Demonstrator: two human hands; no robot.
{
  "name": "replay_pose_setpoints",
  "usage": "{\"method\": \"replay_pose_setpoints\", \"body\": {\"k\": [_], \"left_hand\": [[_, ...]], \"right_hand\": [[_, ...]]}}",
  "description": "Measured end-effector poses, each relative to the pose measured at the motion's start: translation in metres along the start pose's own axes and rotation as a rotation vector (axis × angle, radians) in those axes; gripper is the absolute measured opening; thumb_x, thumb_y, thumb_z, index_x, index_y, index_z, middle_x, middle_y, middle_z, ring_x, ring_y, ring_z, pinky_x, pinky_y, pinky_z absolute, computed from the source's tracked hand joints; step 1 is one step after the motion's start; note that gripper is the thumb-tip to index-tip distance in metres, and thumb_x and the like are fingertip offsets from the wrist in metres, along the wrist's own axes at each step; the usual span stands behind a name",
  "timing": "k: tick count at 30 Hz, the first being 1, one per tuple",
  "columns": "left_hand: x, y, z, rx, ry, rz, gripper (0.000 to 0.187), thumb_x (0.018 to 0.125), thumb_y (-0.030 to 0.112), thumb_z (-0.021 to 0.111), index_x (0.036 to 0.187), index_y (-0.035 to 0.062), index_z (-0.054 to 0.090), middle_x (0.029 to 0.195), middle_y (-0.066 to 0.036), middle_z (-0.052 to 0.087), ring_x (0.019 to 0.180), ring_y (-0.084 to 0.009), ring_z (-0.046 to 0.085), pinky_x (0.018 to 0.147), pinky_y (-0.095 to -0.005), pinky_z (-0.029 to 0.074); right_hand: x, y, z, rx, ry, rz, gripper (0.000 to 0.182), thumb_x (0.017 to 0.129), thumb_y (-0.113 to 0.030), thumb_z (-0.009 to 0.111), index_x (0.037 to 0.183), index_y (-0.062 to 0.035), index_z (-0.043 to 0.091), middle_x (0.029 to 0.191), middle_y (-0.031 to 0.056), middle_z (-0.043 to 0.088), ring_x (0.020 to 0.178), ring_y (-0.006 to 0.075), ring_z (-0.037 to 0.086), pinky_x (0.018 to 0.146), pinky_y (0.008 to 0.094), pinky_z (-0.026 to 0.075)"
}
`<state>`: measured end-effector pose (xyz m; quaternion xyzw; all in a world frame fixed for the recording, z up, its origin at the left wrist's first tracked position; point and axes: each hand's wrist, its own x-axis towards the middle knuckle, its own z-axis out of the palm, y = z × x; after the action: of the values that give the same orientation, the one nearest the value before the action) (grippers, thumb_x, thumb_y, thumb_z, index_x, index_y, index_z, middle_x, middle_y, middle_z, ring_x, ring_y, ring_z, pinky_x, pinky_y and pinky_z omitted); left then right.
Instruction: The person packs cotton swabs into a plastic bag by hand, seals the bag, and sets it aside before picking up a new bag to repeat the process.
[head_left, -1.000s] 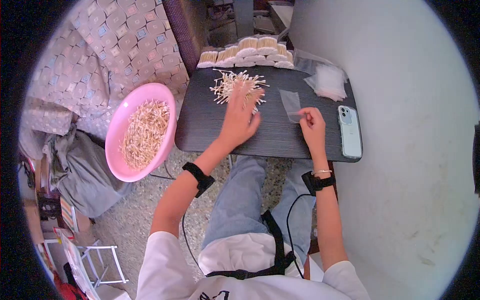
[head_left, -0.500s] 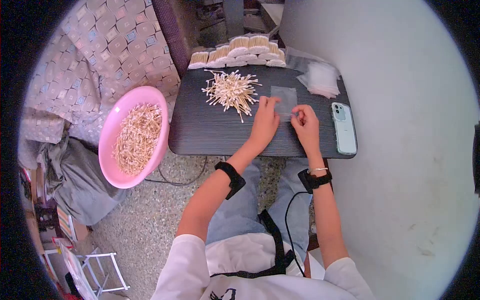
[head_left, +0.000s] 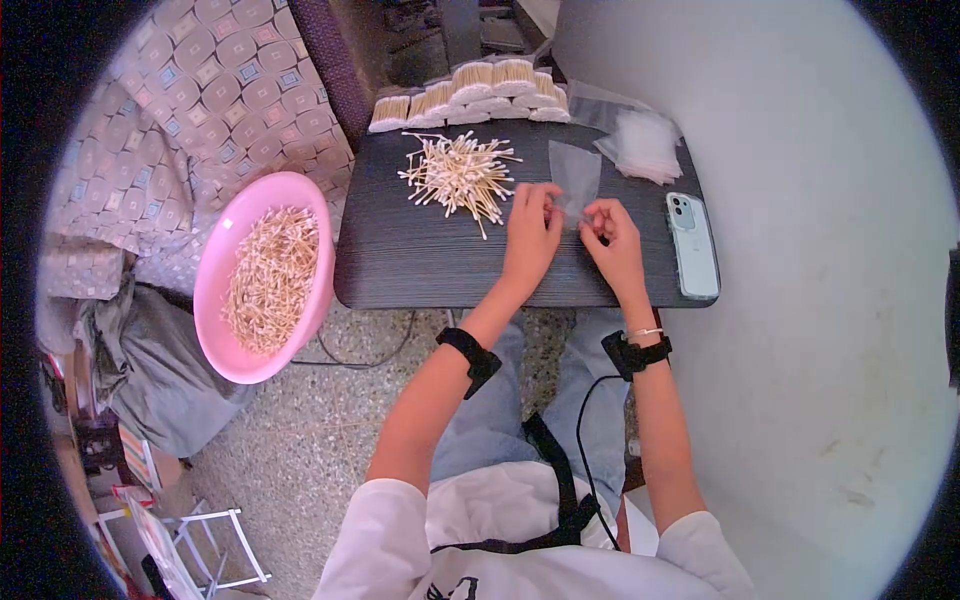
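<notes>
A clear plastic bag [head_left: 575, 172] stands between my hands over the dark table, its near edge pinched at both sides. My left hand [head_left: 535, 222] is closed on the bag's left near edge. My right hand [head_left: 613, 238] pinches the right near corner between thumb and fingers. No swabs show inside the bag. Left of my left hand lies a loose heap of cotton swabs [head_left: 458, 178] with white tips and pale sticks.
Filled swab packs [head_left: 490, 82] are stacked along the table's back edge. Flat clear bags [head_left: 643, 147] lie at the back right, above a phone [head_left: 692, 247]. A pink basin [head_left: 211, 290] of swabs stands left of the table [head_left: 430, 275]. A wall [head_left: 800, 250] rises on the right.
The bag has tilted up and narrowed toward its near edge, where my fingers have drawn together slightly. Both hands stay at nearly the same place.
</notes>
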<state>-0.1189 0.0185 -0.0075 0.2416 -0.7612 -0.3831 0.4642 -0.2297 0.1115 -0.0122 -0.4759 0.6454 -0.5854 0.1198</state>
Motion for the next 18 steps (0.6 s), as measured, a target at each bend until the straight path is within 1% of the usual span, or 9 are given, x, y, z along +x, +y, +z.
{"method": "replay_pose_setpoints", "body": {"k": [4, 7, 10, 13, 16, 18], "left_hand": [[-0.001, -0.003, -0.002, 0.001, 0.050, -0.018, 0.023, 0.076, -0.006, 0.060, 0.097, 0.0012, 0.054, 0.091, -0.013, 0.051, 0.079, -0.0240, 0.058, 0.068, -0.0314, 0.050], [-0.002, -0.003, -0.003, -0.032, 0.026, -0.057, 0.021, 0.078, -0.005, 0.060, 0.097, 0.0005, 0.054, 0.093, -0.013, 0.052, 0.079, -0.0237, 0.058, 0.070, -0.0312, 0.050], [-0.002, -0.002, 0.000, -0.014, -0.082, -0.014, 0.019, 0.079, -0.002, 0.060, 0.095, 0.0013, 0.051, 0.090, -0.014, 0.050, 0.075, -0.0288, 0.057, 0.068, -0.0371, 0.047], [-0.003, 0.001, 0.002, 0.009, -0.091, -0.010, 0.021, 0.080, -0.001, 0.059, 0.100, 0.0019, 0.051, 0.091, -0.015, 0.051, 0.078, -0.0317, 0.057, 0.070, -0.0387, 0.048], [-0.001, -0.004, 0.005, -0.030, -0.086, 0.015, 0.027, 0.081, -0.001, 0.058, 0.108, 0.0014, 0.052, 0.093, -0.016, 0.051, 0.082, -0.0329, 0.058, 0.072, -0.0398, 0.047], [-0.002, -0.009, 0.004, 0.055, -0.119, 0.060, 0.035, 0.081, -0.001, 0.057, 0.116, 0.0012, 0.050, 0.098, -0.017, 0.052, 0.089, -0.0332, 0.057, 0.078, -0.0399, 0.046]], "right_hand": [[-0.001, -0.005, -0.001, 0.008, 0.002, 0.013, 0.021, 0.078, 0.002, 0.066, 0.095, -0.0031, 0.055, 0.079, 0.0018, 0.049, 0.069, 0.0074, 0.048, 0.061, 0.0221, 0.044], [-0.003, -0.004, -0.001, 0.027, -0.017, 0.027, 0.021, 0.079, 0.001, 0.066, 0.097, -0.0032, 0.055, 0.082, 0.0016, 0.051, 0.072, 0.0069, 0.051, 0.064, 0.0221, 0.046], [-0.002, 0.001, 0.002, 0.113, -0.038, 0.043, 0.022, 0.081, 0.000, 0.065, 0.099, -0.0030, 0.054, 0.084, 0.0017, 0.053, 0.073, 0.0072, 0.053, 0.066, 0.0228, 0.048], [-0.003, 0.001, 0.001, 0.167, -0.012, 0.086, 0.021, 0.082, 0.000, 0.064, 0.100, -0.0020, 0.054, 0.084, 0.0020, 0.053, 0.073, 0.0077, 0.053, 0.067, 0.0233, 0.049], [-0.002, -0.002, 0.001, 0.212, 0.012, 0.094, 0.022, 0.082, 0.000, 0.063, 0.102, -0.0015, 0.053, 0.082, 0.0028, 0.052, 0.074, 0.0084, 0.053, 0.068, 0.0233, 0.048], [-0.002, -0.002, 0.001, 0.125, 0.082, 0.047, 0.026, 0.082, 0.000, 0.063, 0.106, -0.0018, 0.053, 0.083, 0.0033, 0.051, 0.075, 0.0092, 0.053, 0.069, 0.0234, 0.048]]}}
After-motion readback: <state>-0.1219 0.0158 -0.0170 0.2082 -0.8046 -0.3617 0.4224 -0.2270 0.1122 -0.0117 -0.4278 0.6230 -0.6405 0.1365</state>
